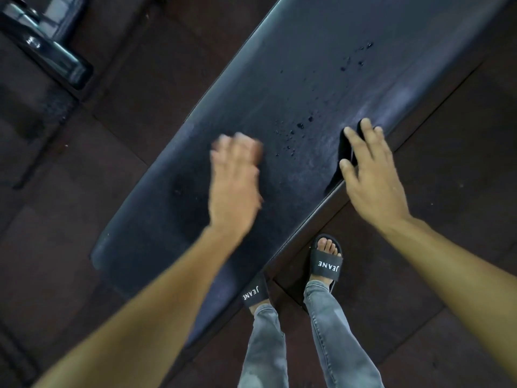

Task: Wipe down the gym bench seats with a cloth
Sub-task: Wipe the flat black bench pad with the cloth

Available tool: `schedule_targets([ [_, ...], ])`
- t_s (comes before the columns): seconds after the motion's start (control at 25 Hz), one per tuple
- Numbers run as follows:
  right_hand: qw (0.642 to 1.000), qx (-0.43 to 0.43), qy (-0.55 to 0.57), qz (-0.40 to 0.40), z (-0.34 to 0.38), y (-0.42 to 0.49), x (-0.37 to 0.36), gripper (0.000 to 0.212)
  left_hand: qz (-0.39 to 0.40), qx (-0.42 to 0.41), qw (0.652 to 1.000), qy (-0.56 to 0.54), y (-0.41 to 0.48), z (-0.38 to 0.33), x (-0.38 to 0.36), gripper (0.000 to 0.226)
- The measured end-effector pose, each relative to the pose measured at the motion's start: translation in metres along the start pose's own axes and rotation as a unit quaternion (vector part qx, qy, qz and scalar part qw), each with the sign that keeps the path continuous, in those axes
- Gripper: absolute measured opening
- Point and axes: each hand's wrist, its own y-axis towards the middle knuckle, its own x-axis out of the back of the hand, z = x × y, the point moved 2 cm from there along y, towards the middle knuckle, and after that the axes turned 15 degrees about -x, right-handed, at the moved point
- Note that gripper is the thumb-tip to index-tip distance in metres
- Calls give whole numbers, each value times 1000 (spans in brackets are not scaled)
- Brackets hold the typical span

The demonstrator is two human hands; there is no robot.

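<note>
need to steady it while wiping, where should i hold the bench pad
Take the bench pad by its near long edge, coming from the side where you stand, where the right hand rests now. The top is broad and flat, with droplets mid-width. Only the rounded edge likely gives the hands something to curl over.

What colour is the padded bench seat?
The bench seat is black, seen in the head view.

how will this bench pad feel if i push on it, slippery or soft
Probably slick where the droplets sit on the bench pad; its surface looks smooth. It likely gives slightly: the right hand seems to dent its edge.
</note>
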Motion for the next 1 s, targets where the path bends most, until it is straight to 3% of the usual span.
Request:
schedule_targets([
  [0.04, 1000, 0, 0, 7, 0, -1, 1, 53, 29, -105, 994, -11, -16, -38, -7, 48],
  [0.12, 1000, 7, -15, 14, 0, 0, 4, 54, 71, -240, 968, -18, -30, -69, -13, 48],
  [0.24, 998, 22, -45, 25, -1, 1, 7, 57, 97, -288, 953, -6, 6, -28, -6, 47],
  [0.32, 998, 20, -47, 34, -1, 0, 10, 57, 71, -192, 979, -2, 46, 15, 0, 47],
  [0.44, 999, 3, -20, 33, 4, 2, 18, 50, 12, 53, 998, -44, 100, 57, 10, 47],
  [0.48, 1000, -1, -2, 17, 6, 9, 25, 45, -10, 106, 993, -45, 111, 49, 9, 47],
  [0.52, 1000, -10, 15, -7, 7, 18, 32, 41, -6, 105, 994, -34, 114, 27, 3, 47],
  [0.6, 998, -35, 25, -50, 7, 47, 50, 39, 27, -64, 997, -11, 91, -46, -15, 55],
  [0.68, 996, -68, 19, -59, 6, 76, 64, 44, 97, -289, 952, -23, 57, -107, -23, 59],
  [0.76, 994, -92, 11, -58, 3, 93, 69, 47, 113, -372, 920, -43, 66, -98, -30, 59],
  [0.88, 993, -105, 14, -50, 4, 94, 65, 49, 108, -294, 950, -4, 128, -26, -22, 63],
  [1.0, 989, -130, 47, -51, 9, 92, 63, 49, 47, -56, 997, -22, 196, 37, -11, 48],
])
